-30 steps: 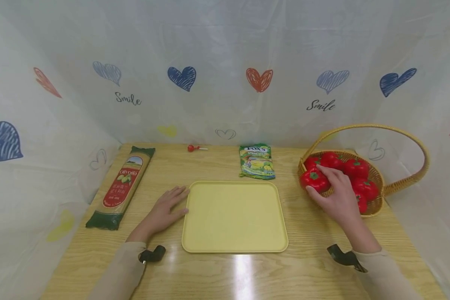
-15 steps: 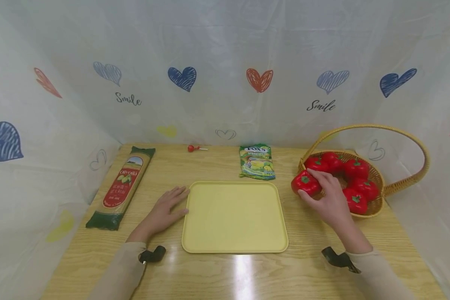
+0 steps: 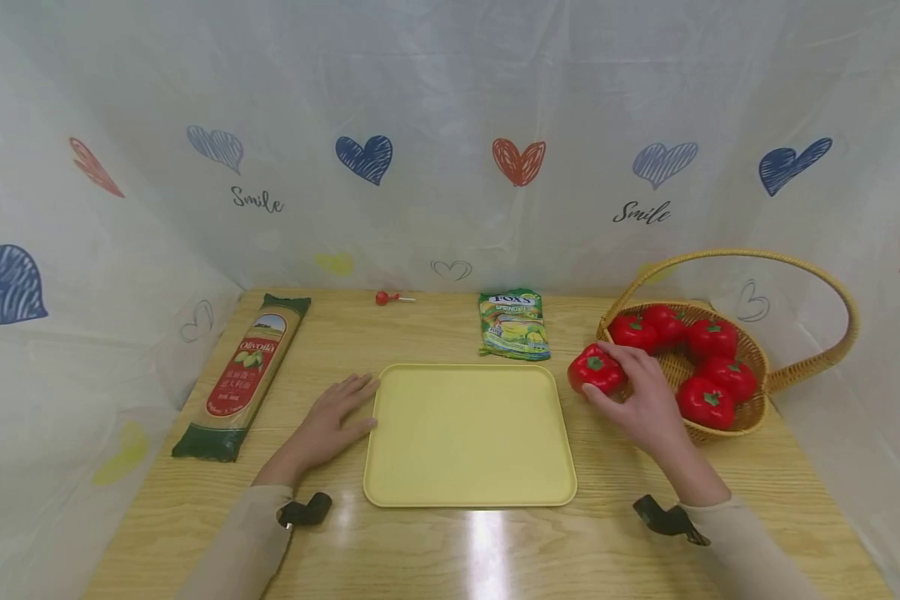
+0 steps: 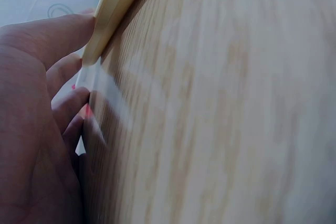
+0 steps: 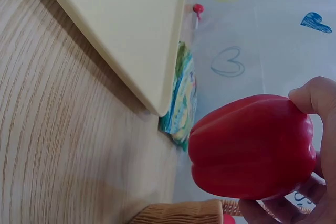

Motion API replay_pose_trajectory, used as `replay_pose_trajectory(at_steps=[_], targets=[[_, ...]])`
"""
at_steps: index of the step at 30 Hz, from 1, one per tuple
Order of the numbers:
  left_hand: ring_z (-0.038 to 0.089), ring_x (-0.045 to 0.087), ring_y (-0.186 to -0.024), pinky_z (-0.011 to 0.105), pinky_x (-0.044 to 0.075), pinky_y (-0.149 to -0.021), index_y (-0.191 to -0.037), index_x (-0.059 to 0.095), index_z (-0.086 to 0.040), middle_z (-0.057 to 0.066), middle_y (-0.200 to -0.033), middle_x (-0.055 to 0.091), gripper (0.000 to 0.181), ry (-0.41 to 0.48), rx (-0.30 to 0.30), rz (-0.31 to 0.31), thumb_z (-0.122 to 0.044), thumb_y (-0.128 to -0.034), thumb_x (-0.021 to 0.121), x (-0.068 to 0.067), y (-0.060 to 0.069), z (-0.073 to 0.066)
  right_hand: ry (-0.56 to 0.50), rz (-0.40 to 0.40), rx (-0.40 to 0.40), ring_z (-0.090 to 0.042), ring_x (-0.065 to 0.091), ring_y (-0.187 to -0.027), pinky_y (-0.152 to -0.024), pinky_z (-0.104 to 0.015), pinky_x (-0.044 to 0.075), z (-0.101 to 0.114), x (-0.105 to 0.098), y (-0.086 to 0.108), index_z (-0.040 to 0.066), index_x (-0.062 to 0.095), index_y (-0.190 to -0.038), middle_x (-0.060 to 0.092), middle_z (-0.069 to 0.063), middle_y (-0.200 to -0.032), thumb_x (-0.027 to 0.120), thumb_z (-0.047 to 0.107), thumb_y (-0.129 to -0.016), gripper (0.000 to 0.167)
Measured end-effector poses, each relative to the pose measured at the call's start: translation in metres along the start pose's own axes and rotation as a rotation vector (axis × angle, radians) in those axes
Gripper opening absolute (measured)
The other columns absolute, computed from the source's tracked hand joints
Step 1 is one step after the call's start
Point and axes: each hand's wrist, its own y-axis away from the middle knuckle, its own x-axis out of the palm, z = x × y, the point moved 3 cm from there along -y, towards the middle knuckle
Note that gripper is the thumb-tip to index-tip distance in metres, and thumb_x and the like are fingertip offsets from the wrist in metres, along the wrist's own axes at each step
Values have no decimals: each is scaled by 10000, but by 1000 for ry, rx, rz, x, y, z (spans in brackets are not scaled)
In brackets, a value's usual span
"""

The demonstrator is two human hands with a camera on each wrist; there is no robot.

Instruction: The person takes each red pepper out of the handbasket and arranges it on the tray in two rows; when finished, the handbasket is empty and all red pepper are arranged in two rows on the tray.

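Relation, left to right in the head view: my left grip (image 3: 335, 421), left of centre, has its fingers spread, tips at the left edge of the yellow tray (image 3: 470, 437). Tray at lower centre. Next, right of centre, the held red pepper (image 3: 595, 369), apart from the tray and near its upper right corner. Then my right grip (image 3: 640, 400), pinching that pepper between thumb and fingers. The pepper sits to the upper left of the right palm, on the tray side; the right grip is the nearer to it, the left being across the tray. Its axis looks roughly upright, green stem toward the camera. It seems lifted; how high, I cannot tell.

Count, left to right, one wooden counter (image 3: 390, 550):
- Long packet (image 3: 247, 367), Olivoilà label: one, at left, long axis slanting to upper right.
- Red lollipop (image 3: 384, 297): one, above the tray's left end, stick pointing right.
- Yellow tray: one.
- Green candy bag (image 3: 515, 325): one, just above the tray.
- Wicker basket (image 3: 675, 367): one, at right, handle arching high.
- Peppers: six visible to me; one pinched, five basket peppers (image 3: 712, 337).
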Motion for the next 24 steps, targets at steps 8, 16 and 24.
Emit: replay_pose_trajectory(at_steps=[8, 16, 24], targets=[[407, 200, -1525, 604, 87, -1233, -1569, 405, -107, 158, -1628, 336, 647, -5, -1, -2, -349, -1013, 630, 1, 0, 3, -12, 22, -13, -404, 479, -1214, -958, -685, 454, 3, 7, -1, 105, 563, -1429, 554, -194, -1333, 817, 264, -871, 634], [402, 197, -1527, 603, 83, -1234, -1572, 400, -110, 156, -1632, 329, 647, -3, -2, 1, -349, -1015, 625, 0, 0, 2, -35, 55, -10, -395, 489, -1235, -957, -688, 477, 7, 14, -4, 109, 554, -1434, 555, -183, -1342, 811, 282, -879, 636], [402, 203, -1525, 598, 87, -1234, -1566, 411, -103, 157, -1628, 335, 641, 7, 6, -8, -346, -1013, 627, -1, 0, 0, -61, 85, -13, -391, 500, -1240, -969, -668, 483, 11, 21, -5, 100, 555, -1437, 565, -190, -1342, 809, 286, -880, 640]])
